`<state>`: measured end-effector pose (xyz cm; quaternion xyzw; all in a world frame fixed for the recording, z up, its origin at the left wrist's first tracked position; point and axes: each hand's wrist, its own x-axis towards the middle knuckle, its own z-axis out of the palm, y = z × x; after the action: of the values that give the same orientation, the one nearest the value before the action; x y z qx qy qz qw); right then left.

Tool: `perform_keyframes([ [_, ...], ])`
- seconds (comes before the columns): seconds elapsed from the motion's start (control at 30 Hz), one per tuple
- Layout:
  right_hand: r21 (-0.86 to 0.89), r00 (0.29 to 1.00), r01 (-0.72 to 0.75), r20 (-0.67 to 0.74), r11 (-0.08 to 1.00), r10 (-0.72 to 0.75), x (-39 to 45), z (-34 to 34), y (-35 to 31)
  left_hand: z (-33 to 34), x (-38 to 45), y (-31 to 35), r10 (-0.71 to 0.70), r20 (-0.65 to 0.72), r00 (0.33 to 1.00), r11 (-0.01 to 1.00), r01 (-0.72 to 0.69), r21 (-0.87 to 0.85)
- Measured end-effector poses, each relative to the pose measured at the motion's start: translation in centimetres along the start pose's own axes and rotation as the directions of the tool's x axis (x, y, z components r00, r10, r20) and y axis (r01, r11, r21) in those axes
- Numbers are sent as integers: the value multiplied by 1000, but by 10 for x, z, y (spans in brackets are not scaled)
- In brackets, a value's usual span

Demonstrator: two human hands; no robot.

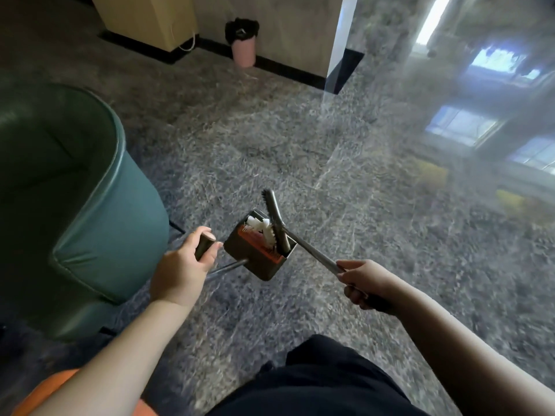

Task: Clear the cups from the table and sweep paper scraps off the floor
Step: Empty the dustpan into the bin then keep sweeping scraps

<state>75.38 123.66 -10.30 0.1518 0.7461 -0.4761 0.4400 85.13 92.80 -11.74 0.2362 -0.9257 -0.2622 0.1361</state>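
A green armchair [60, 199] stands at the left on the grey marbled floor [300, 145], with a pink bin [242, 45] against the far wall. The left hand [183, 265] grips the dustpan [258, 253] handle, white paper scraps [257, 224] inside. The right hand [365, 283] has its fingers curled round the broom [277, 219] handle, the broom's head resting in the pan.

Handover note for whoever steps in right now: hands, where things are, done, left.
Left hand grips the dustpan handle; the dustpan hangs above the floor, beside the green armchair.
Right hand grips the broom handle; the broom head rests in the dustpan's mouth.
Done: white paper scraps sit inside the dustpan.
Left: empty the pan, probably into the pink bin by the far wall. No loose scraps show on the visible floor. Table and cups are out of view, so their state is unknown.
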Motion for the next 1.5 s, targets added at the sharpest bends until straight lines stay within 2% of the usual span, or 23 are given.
perform_keyframes([
  [0.4,-85,996,8,88,996,0,169,-72,-206,52,222,24,-137,-47,989,990,139,38],
  [0.6,-147,993,28,117,989,-11,237,-78,-313,64,321,26,-225,-81,971,973,228,37],
  [0.73,-171,993,23,117,985,-3,291,-71,-382,75,400,16,-214,-103,971,972,222,74],
  [1.1,-110,993,-3,114,994,16,416,-55,-551,85,631,-11,-186,-35,982,978,189,93],
  [1.33,-95,991,25,131,995,-12,499,-82,-662,119,773,-7,-153,-61,986,984,158,87],
  [1.5,-111,990,19,141,994,-3,573,-109,-756,146,882,10,-215,-57,975,971,220,89],
])
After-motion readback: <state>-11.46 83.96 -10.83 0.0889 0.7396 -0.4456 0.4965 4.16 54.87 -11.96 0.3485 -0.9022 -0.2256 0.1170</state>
